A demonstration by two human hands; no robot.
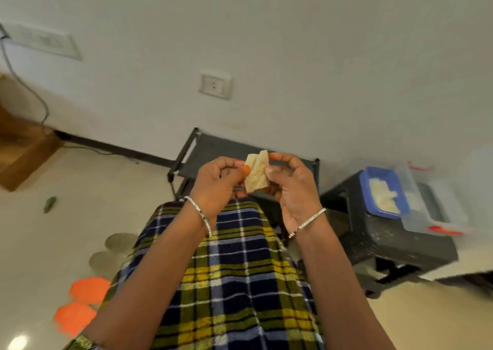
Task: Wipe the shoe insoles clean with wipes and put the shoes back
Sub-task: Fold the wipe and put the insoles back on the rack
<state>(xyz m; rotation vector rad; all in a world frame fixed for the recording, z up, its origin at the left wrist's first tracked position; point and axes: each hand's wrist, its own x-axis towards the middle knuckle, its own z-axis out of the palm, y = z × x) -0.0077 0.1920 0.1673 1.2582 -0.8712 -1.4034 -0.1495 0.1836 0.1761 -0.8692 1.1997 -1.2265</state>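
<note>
Wipe [256, 173], crumpled and beige: we note it pinched between left hand [218, 186] and right hand [290, 189], raised before the dark shoe rack [186, 154].

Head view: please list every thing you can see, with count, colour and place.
wipe: 1, beige, pinched between both hands
shoe rack: 1, dark grey, against the wall
stool: 1, black, on the floor, right
box: 1, blue lid, on the stool
wall socket: 1, white, above the rack
floor marks: 2, orange, lower left
checked cloth: 1, blue-yellow, below the arms
left hand: 1, pinches the wipe
right hand: 1, pinches the wipe
</note>
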